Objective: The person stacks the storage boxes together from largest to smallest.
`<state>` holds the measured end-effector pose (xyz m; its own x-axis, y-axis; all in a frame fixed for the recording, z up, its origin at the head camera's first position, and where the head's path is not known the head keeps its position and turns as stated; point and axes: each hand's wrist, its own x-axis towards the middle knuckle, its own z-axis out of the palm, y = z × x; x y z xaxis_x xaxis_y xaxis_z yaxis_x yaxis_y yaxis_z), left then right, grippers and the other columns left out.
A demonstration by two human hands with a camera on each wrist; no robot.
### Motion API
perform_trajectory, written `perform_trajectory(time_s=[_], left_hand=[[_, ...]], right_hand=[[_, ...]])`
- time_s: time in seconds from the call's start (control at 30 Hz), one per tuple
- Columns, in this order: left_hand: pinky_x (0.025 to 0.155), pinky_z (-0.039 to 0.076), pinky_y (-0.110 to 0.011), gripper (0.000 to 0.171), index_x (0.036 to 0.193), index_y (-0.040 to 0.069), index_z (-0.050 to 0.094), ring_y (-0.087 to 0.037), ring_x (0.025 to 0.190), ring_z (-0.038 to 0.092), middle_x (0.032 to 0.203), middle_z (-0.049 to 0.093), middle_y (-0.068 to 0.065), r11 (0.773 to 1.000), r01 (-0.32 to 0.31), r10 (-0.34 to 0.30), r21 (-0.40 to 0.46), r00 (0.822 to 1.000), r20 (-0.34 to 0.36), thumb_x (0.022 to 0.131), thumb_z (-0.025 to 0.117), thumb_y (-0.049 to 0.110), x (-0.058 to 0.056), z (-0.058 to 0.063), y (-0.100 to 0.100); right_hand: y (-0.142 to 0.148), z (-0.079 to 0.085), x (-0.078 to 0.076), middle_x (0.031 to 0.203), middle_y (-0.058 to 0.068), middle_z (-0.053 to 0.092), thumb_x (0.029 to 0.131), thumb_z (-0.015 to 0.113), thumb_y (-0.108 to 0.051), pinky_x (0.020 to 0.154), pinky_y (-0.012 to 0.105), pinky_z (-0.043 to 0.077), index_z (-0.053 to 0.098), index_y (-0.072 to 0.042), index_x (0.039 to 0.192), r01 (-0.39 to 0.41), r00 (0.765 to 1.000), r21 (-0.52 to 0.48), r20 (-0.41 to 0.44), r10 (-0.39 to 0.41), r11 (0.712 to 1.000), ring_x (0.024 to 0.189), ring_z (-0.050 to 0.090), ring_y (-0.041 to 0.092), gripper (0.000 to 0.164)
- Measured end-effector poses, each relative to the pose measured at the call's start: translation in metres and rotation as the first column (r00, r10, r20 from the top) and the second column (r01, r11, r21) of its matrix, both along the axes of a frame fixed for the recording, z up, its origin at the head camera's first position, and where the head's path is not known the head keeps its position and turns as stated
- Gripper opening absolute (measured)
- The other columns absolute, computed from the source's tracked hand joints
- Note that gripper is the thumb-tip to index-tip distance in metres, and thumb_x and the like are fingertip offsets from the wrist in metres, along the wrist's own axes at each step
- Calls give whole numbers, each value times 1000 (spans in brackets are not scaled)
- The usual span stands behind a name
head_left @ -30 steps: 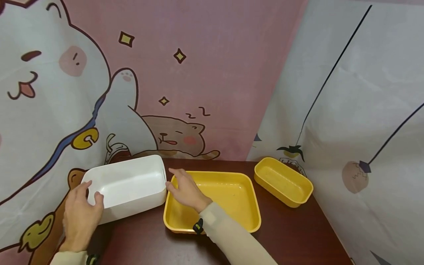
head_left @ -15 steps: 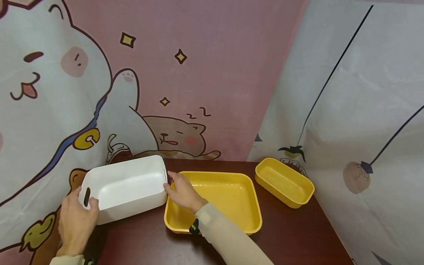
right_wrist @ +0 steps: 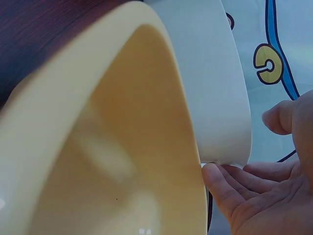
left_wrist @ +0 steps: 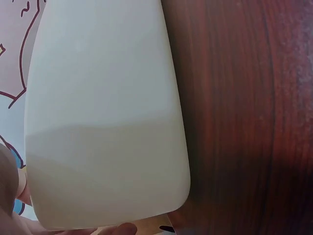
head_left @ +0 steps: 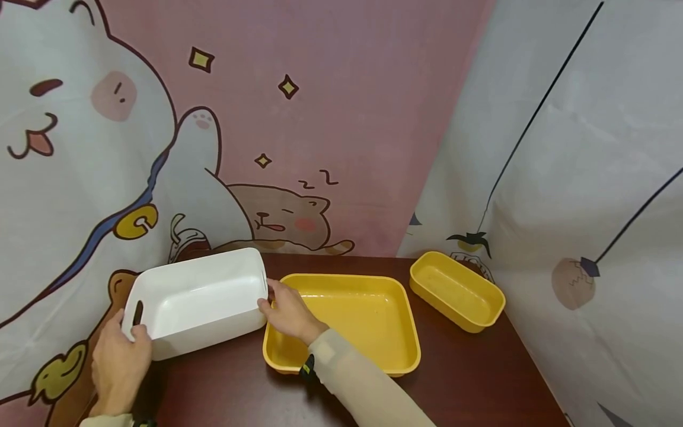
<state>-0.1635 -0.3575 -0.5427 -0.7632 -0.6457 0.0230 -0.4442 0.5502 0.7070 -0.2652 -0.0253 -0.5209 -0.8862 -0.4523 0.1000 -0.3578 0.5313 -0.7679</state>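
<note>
A white rectangular bin (head_left: 208,329) with slots in its ends sits at the left of the table. My left hand (head_left: 118,362) grips its left end, thumb over the rim beside the slot and fingers outside. In the left wrist view, the bin's long wall (left_wrist: 107,98) covers most of the picture and hides much of that hand. At the bin's right end is my right hand (head_left: 290,311). In the right wrist view, its fingers (right_wrist: 222,188) touch the end wall fairly straight, and the thumb stands apart from the bin.
A large yellow tray (head_left: 368,320) stands right beside the white bin, under my right forearm. Farther right is a smaller yellow bin (head_left: 459,290) near the side wall. Printed cloth (head_left: 363,118) hangs behind the dark wooden table (head_left: 235,391).
My left hand has moved left and down from above the bin onto its left end. My right hand has come slightly left and down to touch the right end.
</note>
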Motion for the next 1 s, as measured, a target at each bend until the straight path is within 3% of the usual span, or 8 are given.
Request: perform_trajectory(time_s=[0.3, 0.5, 1.0], left_hand=[[116, 38, -85, 74, 185, 7, 27, -73, 154, 43, 183, 38, -34, 1000, 2, -2, 23, 1000, 18, 115, 36, 29, 1, 1, -2], [118, 38, -85, 73, 185, 7, 27, -73, 155, 43, 183, 37, -34, 1000, 8, -9, 30, 999, 34, 115, 36, 27, 0, 0, -5], [112, 41, -85, 71, 184, 6, 26, -74, 149, 46, 178, 40, -41, 1000, 24, -25, 20, 997, 72, 116, 34, 24, 0, 2, -7]], right_hand=[[-3, 0, 0, 149, 11, 77, 118, 66, -31, 112, 32, 63, 53, -3, 171, 42, 999, 27, 24, -43, 999, 131, 76, 26, 61], [-5, -1, -2, 150, 11, 78, 119, 65, -29, 106, 28, 64, 53, -4, 171, 44, 998, 25, 34, -45, 999, 125, 76, 17, 58], [-6, -4, -6, 158, 15, 74, 119, 64, -21, 111, 29, 65, 50, -2, 172, 38, 996, -30, 77, -36, 999, 133, 76, 19, 58]])
